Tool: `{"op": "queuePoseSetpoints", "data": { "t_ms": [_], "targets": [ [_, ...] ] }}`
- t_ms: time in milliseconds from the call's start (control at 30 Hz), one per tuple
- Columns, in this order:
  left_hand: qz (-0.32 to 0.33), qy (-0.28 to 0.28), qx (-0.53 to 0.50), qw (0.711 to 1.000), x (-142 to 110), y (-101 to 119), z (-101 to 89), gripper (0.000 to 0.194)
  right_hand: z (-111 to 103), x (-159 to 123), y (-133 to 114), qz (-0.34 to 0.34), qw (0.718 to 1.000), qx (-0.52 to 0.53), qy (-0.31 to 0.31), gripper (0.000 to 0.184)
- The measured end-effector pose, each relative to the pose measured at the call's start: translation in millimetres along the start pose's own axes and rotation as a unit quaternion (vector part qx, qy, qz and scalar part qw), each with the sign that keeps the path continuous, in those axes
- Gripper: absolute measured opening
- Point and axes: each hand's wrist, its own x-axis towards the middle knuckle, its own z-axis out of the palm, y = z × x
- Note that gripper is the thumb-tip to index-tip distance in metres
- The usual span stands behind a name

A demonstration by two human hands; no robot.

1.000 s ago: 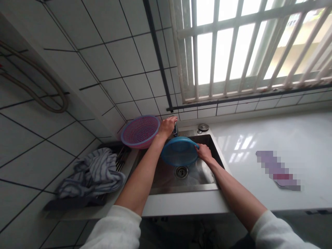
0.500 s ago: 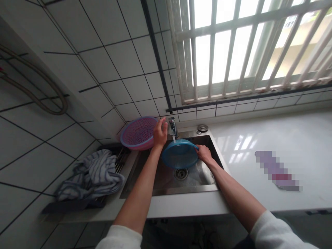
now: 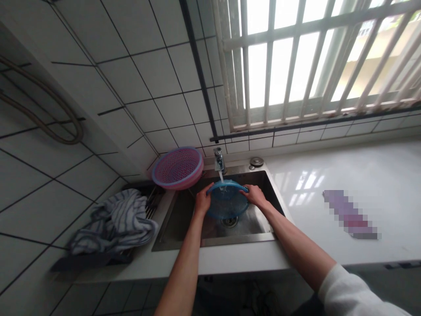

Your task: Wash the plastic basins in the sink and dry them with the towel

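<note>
A blue plastic strainer basket (image 3: 226, 202) hangs over the steel sink (image 3: 184, 217), tilted toward me. My left hand (image 3: 202, 201) grips its left rim and my right hand (image 3: 255, 195) grips its right rim. Water runs from the small faucet (image 3: 218, 160) down into the blue basket. A pink strainer basket (image 3: 177, 168) rests at the sink's back left corner, apart from both hands.
A striped grey cloth (image 3: 115, 221) lies on the drain rack at the left. A round sink plug (image 3: 256, 162) sits behind the sink. The white counter (image 3: 329, 175) stretches right, with a blurred flat object (image 3: 350, 215) on it. Tiled walls and a barred window stand behind.
My left hand left the faucet and came down to grip the blue basket's left rim. Water started running into the basket, which has tilted and sunk slightly.
</note>
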Motion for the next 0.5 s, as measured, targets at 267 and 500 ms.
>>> {"op": "queuePoseSetpoints", "data": {
  "t_ms": [267,500],
  "targets": [
    [0.032,0.033,-0.004,0.999,-2.8,-1.9,-8.3,0.051,16.8,8.9,20.1,0.039,0.99,-0.062,-0.117,0.04],
    [0.021,0.019,-0.032,0.999,-6.1,-8.0,-7.1,0.054,15.9,12.2,24.2,0.018,0.995,-0.049,-0.09,0.033]
  ]
}}
